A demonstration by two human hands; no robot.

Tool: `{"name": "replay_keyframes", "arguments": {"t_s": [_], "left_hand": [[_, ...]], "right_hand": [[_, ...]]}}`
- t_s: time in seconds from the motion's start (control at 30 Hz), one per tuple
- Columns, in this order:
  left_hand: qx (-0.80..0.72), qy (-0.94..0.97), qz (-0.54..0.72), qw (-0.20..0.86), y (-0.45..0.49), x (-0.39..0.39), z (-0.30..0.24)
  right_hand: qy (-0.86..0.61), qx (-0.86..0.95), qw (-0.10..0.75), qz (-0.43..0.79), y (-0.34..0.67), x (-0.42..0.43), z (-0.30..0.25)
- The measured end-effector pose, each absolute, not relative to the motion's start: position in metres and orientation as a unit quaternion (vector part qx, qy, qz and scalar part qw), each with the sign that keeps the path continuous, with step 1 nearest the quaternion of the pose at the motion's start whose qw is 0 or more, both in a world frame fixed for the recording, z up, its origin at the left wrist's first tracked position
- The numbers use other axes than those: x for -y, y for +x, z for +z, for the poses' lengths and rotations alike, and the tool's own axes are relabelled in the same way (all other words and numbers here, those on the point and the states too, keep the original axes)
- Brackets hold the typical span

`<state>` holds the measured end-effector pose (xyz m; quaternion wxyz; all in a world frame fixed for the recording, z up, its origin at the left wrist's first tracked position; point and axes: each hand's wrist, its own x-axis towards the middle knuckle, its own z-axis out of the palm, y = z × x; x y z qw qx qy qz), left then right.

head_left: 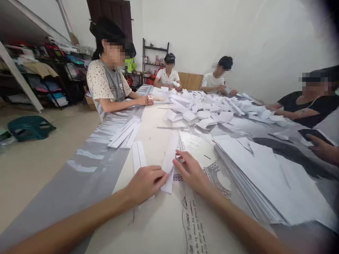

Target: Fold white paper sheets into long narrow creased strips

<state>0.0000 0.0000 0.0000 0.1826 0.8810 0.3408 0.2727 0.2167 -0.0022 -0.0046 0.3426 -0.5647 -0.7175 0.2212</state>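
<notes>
In the head view, my left hand point(147, 181) pinches the lower part of a long folded white paper strip point(171, 146) between thumb and fingers. The strip stands at a slant above the tablecloth. At its right edge is my right hand point(192, 172), fingers apart and slightly bent; whether the fingertips touch the paper I cannot tell. Just beyond my left hand lies another narrow paper piece point(138, 155), partly covered by that hand. Further off to the left, several folded strips point(126, 133) lie fanned out.
A thick stack of white sheets point(254, 165) lies to my right. Across the table spreads a large heap of folded papers point(209, 107). Several people sit around the table, one point(109, 77) at the left. A green plastic stool point(30, 127) is on the floor.
</notes>
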Motion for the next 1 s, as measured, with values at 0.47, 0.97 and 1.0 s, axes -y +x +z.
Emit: {"name": "replay_keyframes", "arguments": {"t_s": [0.47,0.97,1.0], "left_hand": [[-0.388,0.881,0.27,0.026,-0.012,-0.015,-0.001],[-0.421,0.885,0.192,-0.051,-0.01,-0.012,-0.006],[-0.423,0.885,0.188,-0.058,-0.01,-0.012,-0.006]], "right_hand": [[-0.442,0.815,0.293,0.233,0.219,0.004,-0.002],[-0.458,0.829,0.259,0.19,0.214,0.015,0.003],[-0.454,0.834,0.256,0.181,0.213,0.016,0.002]]}}
